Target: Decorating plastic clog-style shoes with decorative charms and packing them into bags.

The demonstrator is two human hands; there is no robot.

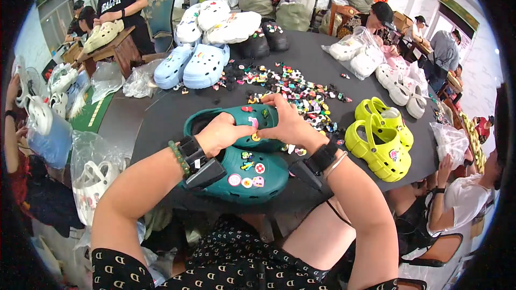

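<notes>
Both hands grasp the far teal clog (236, 123) at the near table (317, 59) edge, left hand (223, 133) steadying its side, right hand (287, 121) pinching at its top, apparently seating a charm (253, 122).

**Tight quarters at the table's near edge**

Both hands sit boxed in: the left hand (223, 131) and right hand (287, 121) crowd onto the upper teal clog (236, 123), with the lower teal clog (252, 174) filling the strip toward the table edge. Ahead, scattered charms (301, 88) carpet the dark table (161, 118). Yellow clogs (381, 139) block the right flank. Blue clogs (193, 64) stand farther off on the left, leaving bare tabletop there.
</notes>
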